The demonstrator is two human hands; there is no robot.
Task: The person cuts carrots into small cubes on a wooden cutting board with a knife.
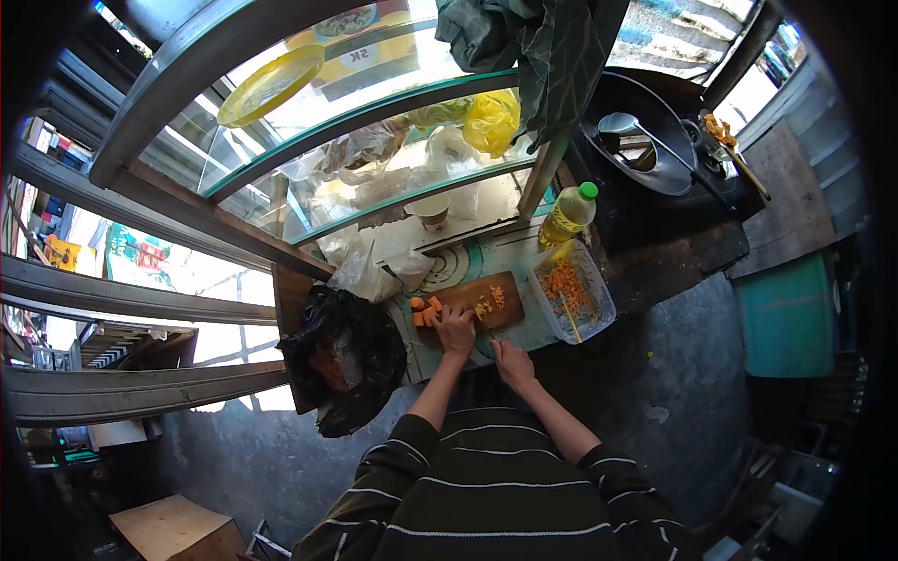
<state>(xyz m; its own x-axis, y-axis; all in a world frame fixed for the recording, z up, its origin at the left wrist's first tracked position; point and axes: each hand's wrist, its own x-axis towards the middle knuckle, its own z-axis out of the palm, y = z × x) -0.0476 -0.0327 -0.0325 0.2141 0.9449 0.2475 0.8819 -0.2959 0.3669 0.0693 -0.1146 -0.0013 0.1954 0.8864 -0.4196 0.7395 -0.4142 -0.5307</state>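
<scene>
My left hand (456, 329) is closed, its fingertips down on the orange carrot chunks (427, 310) at the left of a wooden cutting board (506, 286). Finely diced carrot (490, 300) lies on the board to the right of these fingers. At the board's near edge, my right hand (513, 363) is wrapped round what looks like a knife (493, 343), of which only a little shows. Right of the board stands a clear plastic container (606, 311) with chopped orange carrot (567, 284) and a light stick-like handle in it.
A yellow oil bottle (568, 217) with a green cap stands behind the container. A wok (625, 140) with a ladle (655, 140) sits at the back right. A black plastic bag (379, 346) lies left; a glass case (374, 168) rises behind the board.
</scene>
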